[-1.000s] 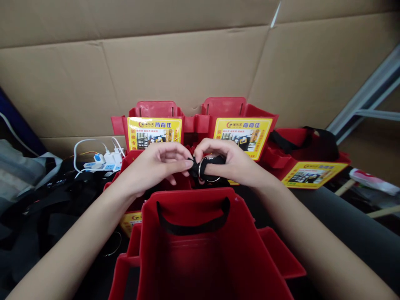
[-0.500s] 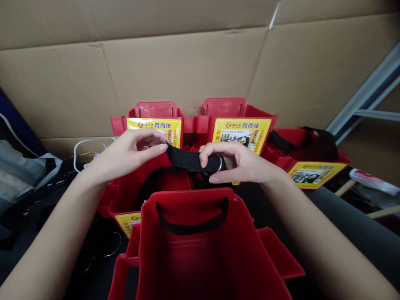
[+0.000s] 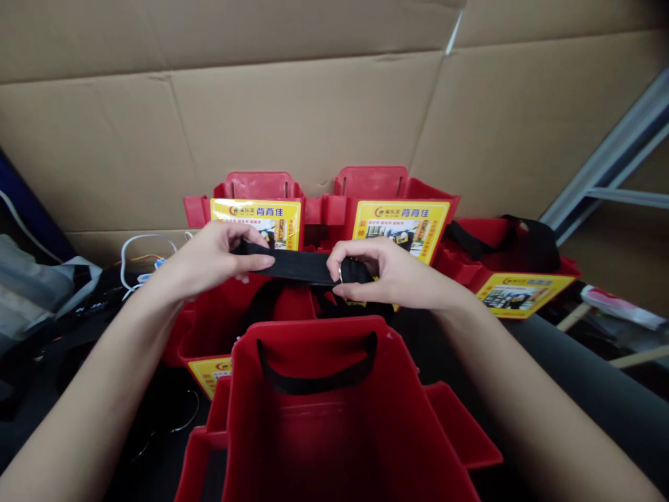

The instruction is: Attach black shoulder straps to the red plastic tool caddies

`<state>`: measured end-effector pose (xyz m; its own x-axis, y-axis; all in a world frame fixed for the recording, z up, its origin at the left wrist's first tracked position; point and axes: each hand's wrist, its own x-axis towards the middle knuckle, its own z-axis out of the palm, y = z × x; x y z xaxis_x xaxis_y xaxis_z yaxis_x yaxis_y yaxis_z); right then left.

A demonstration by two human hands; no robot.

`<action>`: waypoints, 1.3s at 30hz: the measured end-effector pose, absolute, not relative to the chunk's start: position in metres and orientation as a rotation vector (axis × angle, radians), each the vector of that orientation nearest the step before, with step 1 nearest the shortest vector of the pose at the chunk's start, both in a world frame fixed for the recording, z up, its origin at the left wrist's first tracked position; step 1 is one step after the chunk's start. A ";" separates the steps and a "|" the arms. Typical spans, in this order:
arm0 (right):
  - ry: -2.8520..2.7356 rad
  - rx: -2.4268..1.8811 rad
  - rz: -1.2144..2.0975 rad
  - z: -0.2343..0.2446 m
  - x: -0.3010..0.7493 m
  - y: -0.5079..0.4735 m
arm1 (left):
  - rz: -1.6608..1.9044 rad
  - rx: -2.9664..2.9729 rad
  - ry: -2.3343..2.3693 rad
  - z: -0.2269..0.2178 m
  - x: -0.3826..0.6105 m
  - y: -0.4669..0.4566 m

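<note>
A black webbing strap (image 3: 300, 265) is stretched level between my two hands, above the red bins. My left hand (image 3: 219, 258) pinches its left end between thumb and fingers. My right hand (image 3: 373, 268) is closed on its right end, where a metal ring (image 3: 341, 270) shows at my fingers. Directly below, close to me, stands a red plastic bin (image 3: 397, 390) with a black strap handle (image 3: 316, 380) threaded across its far wall.
Two red bins with yellow labels (image 3: 256, 216) (image 3: 400, 223) stand against a cardboard wall (image 3: 313, 118). A third red bin with black straps (image 3: 515, 261) lies at right. A white power strip with cables (image 3: 141, 275) sits at left. Another red bin (image 3: 209, 335) is under my left wrist.
The strap was bunched at the ring between my fingertips; my left hand has drawn it out to the left, so it is now pulled flat and straight between both hands.
</note>
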<state>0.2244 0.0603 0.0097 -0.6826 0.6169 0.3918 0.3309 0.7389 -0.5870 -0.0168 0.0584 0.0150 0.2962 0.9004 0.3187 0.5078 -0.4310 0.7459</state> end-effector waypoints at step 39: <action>-1.747 -0.773 1.085 0.018 0.284 0.086 | 1.248 2.043 1.189 0.017 -0.033 0.070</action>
<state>0.2838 0.0860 0.0184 -0.3897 0.8439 0.3688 0.0441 0.4171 -0.9078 -0.0330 0.0700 0.0166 0.2136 0.8541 0.4743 0.4325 -0.5180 0.7380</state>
